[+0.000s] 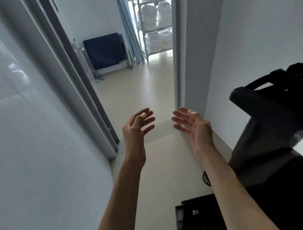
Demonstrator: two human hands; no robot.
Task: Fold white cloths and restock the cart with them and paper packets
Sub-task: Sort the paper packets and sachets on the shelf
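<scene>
White cloths (154, 21) are sitting stacked on a wire shelf rack (145, 42) through the doorway ahead, well apart from me. I am holding my left hand (136, 128) and right hand (193, 124) out over the floor (136, 97), palms facing, fingers (148, 119) loosely spread and gripping nothing. Black cart (277, 140) is standing just beside my right arm.
</scene>
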